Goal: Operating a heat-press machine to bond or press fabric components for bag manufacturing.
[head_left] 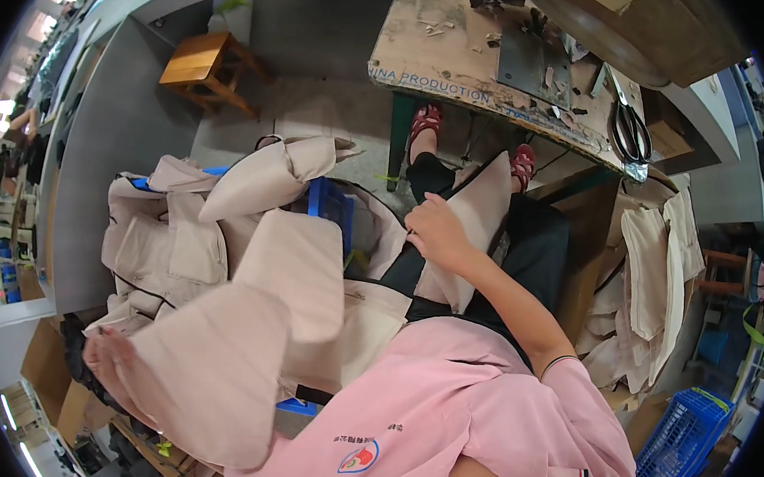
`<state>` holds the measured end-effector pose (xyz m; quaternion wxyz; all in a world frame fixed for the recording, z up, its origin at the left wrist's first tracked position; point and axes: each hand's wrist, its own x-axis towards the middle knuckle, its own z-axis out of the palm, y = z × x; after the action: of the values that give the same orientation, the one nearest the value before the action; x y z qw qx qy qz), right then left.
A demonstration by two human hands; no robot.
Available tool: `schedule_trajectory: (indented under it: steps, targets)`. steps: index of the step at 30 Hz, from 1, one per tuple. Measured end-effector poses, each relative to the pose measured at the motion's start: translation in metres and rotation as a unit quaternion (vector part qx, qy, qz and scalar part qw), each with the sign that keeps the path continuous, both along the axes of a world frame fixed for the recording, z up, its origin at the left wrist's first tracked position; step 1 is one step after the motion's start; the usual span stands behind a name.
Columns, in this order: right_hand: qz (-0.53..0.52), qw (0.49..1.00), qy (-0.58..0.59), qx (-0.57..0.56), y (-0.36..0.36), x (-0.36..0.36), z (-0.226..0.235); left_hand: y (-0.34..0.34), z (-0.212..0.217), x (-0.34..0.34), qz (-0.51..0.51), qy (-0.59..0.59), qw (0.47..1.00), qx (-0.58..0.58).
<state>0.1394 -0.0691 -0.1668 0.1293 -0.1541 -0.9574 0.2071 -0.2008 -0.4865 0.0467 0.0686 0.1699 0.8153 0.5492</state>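
Observation:
My left hand [111,353], blurred by motion, is closed on the edge of a large beige fabric panel [205,375] at the left. Beside it, a second beige panel [300,266] with rounded corners slants upward over the pile; whether the two are joined I cannot tell. On my lap lies a long, pointed beige fabric piece [486,205]. Over its left edge, my right hand [439,233] has its fingers curled on it. A heap of sewn beige fabric pieces [165,245] with dark edging fills the left side, partly over a blue crate [333,208].
A worn worktable [440,48] at the far right carries a metal plate, scraps and large black-handled scissors [629,128]. More beige pieces [655,273] fill a cardboard box at the right. A blue basket [684,439] stands lower right, a wooden stool [202,65] far left.

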Motion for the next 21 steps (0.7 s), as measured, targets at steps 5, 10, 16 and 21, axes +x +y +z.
schedule_trajectory:
  steps: [5, 10, 16, 21]
  targets:
    - [-0.155, 0.984, -0.02, -0.087, 0.007, 0.049, 0.064, 0.022, -0.032, 0.026, -0.052, -0.086, 0.991, -0.087]
    - [-0.223, 0.966, 0.078, -0.105, 0.0, 0.114, 0.113, 0.118, -0.053, 0.061, -0.214, -0.089, 0.946, -0.227]
    - [-0.273, 0.941, 0.136, -0.146, -0.01, 0.169, 0.191, 0.22, -0.109, 0.117, -0.47, -0.121, 0.846, -0.22]
    - [-0.261, 0.945, 0.124, -0.154, -0.006, 0.182, 0.202, 0.278, -0.187, 0.183, -0.622, -0.04, 0.752, -0.214]
